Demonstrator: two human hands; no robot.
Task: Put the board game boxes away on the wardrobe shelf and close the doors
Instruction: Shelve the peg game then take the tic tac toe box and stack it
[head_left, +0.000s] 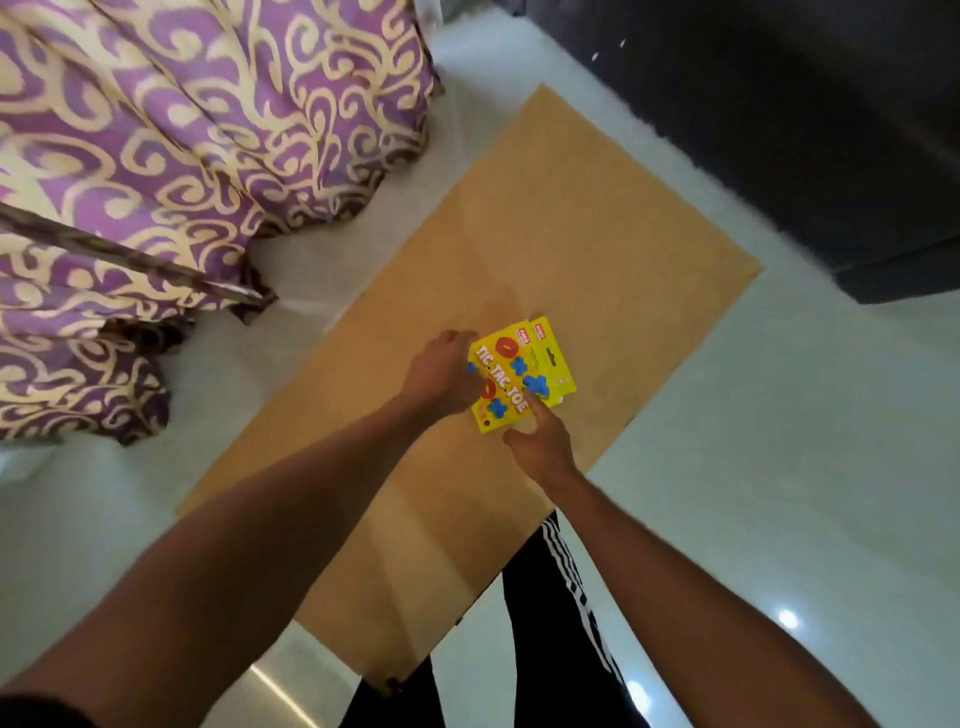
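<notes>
Risk: two yellow Tic Tac Toe boxes (503, 385) lie stacked askew on brown table (571, 218); a lift by the top one alone could let the lower slide out | Position: boxes between the hands | left hand (441, 375) curled on left edge | right hand (541, 448) touching near corner, grip unclear

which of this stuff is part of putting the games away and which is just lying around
For the job:
- two yellow game boxes, overlapping
- left hand, gripping their left edge
- right hand, touching their near edge

Just there:
- brown table under the boxes
- purple patterned cloth
- dark furniture
- white floor
</notes>
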